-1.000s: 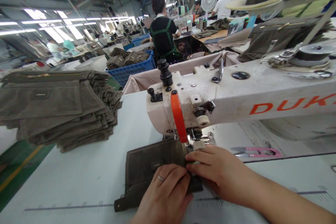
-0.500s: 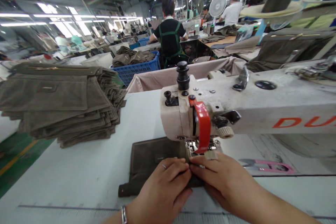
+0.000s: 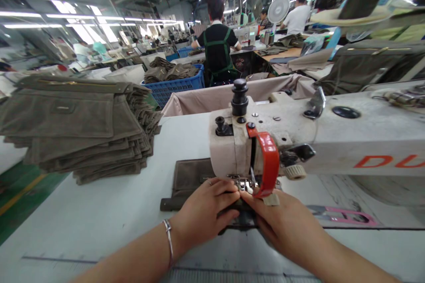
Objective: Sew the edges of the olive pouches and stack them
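At the far left of the bench [image 3: 99, 225], a tall stack of olive canvas flaps [image 3: 76, 126] lies well apart from the hands, at about 10 o'clock from them, with open bench between. Beyond it, a blue plastic crate [image 3: 175, 84] holds more folded canvas, and a co-worker [image 3: 217, 40] in a dark apron sits farther off at 12 o'clock.

A single olive canvas flap [image 3: 192, 174] lies flat on the bench, its long axis running roughly left to right, with a narrow tab [image 3: 166, 204] pointing to 9 o'clock. Its right end sits under the presser foot [image 3: 242, 183] of the sewing machine [image 3: 332, 141], whose head and red guard [image 3: 269, 166] overhang the work at 12 o'clock, blocking the way upward.

The left hand [image 3: 207, 208] and right hand [image 3: 279, 216] press down on the flap, fingers curled, fingertips close together just before the foot — what they pinch is partly hidden. Pink-handled thread snips [image 3: 341, 214] lie at 3 o'clock, just beyond the right hand.
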`<action>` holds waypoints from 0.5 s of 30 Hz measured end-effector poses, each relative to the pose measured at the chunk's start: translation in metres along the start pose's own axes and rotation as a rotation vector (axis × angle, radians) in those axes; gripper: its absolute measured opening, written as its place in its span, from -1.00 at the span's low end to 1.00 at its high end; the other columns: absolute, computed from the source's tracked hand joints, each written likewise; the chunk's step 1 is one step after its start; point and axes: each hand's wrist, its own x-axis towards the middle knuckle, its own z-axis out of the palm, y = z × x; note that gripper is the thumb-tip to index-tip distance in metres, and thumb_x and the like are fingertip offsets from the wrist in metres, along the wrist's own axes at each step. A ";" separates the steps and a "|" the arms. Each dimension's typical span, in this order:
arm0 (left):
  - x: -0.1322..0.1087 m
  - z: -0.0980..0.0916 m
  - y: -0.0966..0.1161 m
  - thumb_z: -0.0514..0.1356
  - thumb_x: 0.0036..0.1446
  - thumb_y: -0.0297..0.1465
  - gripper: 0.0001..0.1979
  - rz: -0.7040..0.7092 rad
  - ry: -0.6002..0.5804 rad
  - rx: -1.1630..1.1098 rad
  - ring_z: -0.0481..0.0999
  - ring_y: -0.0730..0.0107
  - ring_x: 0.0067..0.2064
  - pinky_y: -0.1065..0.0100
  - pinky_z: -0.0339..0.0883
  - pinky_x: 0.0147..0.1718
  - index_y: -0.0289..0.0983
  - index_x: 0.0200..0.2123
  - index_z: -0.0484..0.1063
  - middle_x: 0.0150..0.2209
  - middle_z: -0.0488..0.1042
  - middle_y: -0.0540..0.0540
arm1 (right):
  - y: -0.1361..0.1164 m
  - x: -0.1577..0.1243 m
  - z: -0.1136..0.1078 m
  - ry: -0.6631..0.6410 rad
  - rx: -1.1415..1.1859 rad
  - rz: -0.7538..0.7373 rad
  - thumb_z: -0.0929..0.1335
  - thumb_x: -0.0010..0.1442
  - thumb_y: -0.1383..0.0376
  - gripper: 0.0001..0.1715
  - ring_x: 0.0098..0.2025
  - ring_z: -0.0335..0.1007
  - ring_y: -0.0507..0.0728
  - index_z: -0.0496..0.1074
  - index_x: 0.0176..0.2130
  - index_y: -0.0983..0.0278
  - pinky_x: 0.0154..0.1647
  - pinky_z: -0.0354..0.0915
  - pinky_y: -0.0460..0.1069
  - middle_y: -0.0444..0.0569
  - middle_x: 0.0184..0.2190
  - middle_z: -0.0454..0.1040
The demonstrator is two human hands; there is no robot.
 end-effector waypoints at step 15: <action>-0.008 0.002 -0.017 0.16 0.27 -0.37 -0.84 -0.013 0.155 -0.104 0.52 0.36 -0.11 0.29 0.42 -0.03 -0.23 -0.11 0.47 -0.16 0.55 -0.06 | 0.008 0.001 -0.012 0.151 -0.093 0.143 0.28 0.23 0.28 -0.77 -0.29 0.24 0.19 0.36 -0.45 0.26 -0.23 0.19 0.10 -0.04 -0.46 0.38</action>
